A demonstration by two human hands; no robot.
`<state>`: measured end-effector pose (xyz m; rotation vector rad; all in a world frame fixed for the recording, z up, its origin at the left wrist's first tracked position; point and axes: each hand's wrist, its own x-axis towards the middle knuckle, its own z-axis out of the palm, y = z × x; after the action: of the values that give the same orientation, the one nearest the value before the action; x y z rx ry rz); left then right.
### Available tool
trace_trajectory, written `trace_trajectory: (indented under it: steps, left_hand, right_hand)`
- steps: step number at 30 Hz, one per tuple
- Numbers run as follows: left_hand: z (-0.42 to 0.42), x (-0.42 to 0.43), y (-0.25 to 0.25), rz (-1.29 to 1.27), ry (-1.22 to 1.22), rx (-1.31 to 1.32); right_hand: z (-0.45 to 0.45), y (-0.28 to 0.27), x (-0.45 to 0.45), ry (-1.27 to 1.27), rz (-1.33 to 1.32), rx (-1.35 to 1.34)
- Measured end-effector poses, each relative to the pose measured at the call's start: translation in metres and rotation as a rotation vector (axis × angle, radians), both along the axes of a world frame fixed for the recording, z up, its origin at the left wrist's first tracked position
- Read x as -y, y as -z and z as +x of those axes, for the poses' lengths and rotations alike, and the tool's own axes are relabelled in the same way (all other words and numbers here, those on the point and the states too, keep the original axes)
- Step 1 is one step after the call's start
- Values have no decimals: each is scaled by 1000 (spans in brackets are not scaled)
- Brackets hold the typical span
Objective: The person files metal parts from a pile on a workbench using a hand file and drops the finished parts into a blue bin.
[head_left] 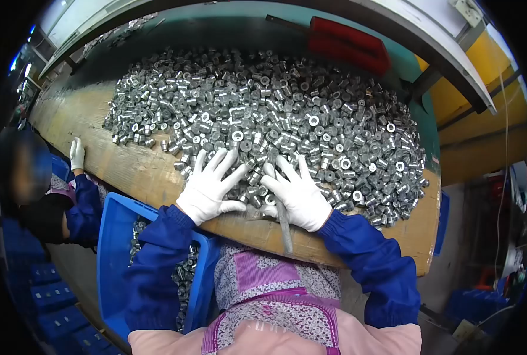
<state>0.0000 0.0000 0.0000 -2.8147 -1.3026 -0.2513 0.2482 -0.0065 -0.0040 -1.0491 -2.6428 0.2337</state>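
Observation:
My left hand (210, 188), in a white glove, lies palm down with fingers spread on the near edge of a large heap of small metal fittings (245, 100). They are short, shiny cylinders, several showing a round hole. Beside it is my right hand (302, 198), also gloved, with its fingertips among the pieces. A long grey stick-like tool (284, 228) runs between its thumb and fingers, the lower end reaching over the table's near edge. Its exact kind cannot be made out.
The heap lies on a worn wooden tabletop (139, 171). A blue bin (112, 254) with more fittings stands below, at left. A red scoop-like tray (349, 44) is behind the heap, under a shelf frame (453, 65). Another person's gloved hand (77, 154) rests at the table's left edge.

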Motion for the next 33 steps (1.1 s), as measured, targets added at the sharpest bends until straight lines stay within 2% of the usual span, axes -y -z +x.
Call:
trace_trajectory:
  steps: [2,3,5,7,9,11,15,17,18,19,20,21,22,24,25,26,27,29,33]
  left_hand:
    - [4,-11,-2,11,-30,234]
    - [6,-5,-17,154,-70,414]
    - [12,-23,-7,260,-211,444]
    - [25,-32,-14,80,-379,353]
    - [39,-41,-20,151,-344,225]
    - [52,-47,-23,56,-377,4]
    - [54,-59,-27,29,-380,26]
    - [47,-61,-29,-90,-427,159]
    - [43,-58,-22,-24,-415,375]
    - [42,-50,-24,-11,-385,598]
    - [40,-41,-25,-256,-438,800]
    - [46,-25,-22,-637,-392,1285]
    - [50,-7,-35,-825,-390,1391]
    - [55,24,-20,-1177,-160,1821]
    - [60,37,-17,-1252,-182,1913]
    - [66,47,-17,-1284,-156,1982]
    - [67,52,-11,-1302,-83,2002]
    - [69,61,-4,-1339,-48,2036]
    - [72,68,-1,-1258,-197,2014]
  right_hand:
    - [7,4,-5,17,-22,-119]
    - [5,-5,7,43,9,-207]
    - [4,1,9,82,65,-367]
    - [2,-6,14,84,70,-404]
    - [0,-9,16,97,86,-451]
    - [-1,-4,18,90,125,-521]
    - [-1,-2,21,123,139,-551]
    - [2,6,20,160,116,-600]
    - [3,5,18,156,121,-629]
    - [6,5,17,156,17,-688]
    - [9,6,16,156,-90,-746]
    - [8,7,15,160,-89,-750]
    - [7,7,12,157,-37,-797]
    - [2,5,8,151,66,-885]
    - [1,-15,11,109,45,-851]
    - [-3,-16,10,90,132,-794]
    - [-6,-25,11,77,124,-695]
    - [-10,-31,13,64,64,-661]
    - [-11,-18,10,-49,116,-614]
